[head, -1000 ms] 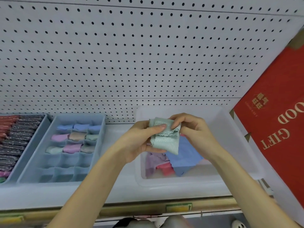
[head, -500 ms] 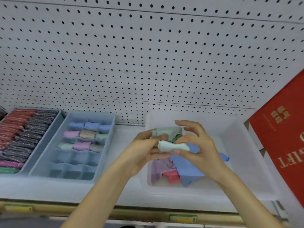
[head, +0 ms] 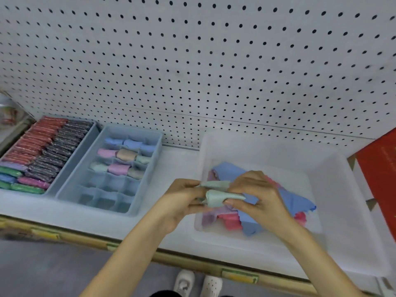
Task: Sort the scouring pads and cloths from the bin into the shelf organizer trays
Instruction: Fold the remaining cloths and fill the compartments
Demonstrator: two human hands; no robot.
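Note:
A pale green cloth (head: 218, 195), partly rolled, is held between both hands above the left side of the clear plastic bin (head: 334, 189). My left hand (head: 182, 200) grips its left end and my right hand (head: 257, 196) pinches its right end. Blue, pink and purple cloths (head: 289, 200) lie loose in the bin under my hands. The grey divided organizer tray (head: 150, 168) to the left holds rolled cloths (head: 120, 168) in its three back rows. Further left a second tray (head: 75, 155) is packed with scouring pads (head: 42, 151).
A white pegboard (head: 214, 71) backs the shelf. A red gift box (head: 381, 179) leans at the right beside the bin. The shelf's front edge (head: 192, 260) carries price-label strips. My shoes (head: 197, 284) show on the floor below.
The flat green cloth has been folded and rolled into a tighter bundle between my hands. The camera has tilted down and right, so the trays and bin sit lower in view.

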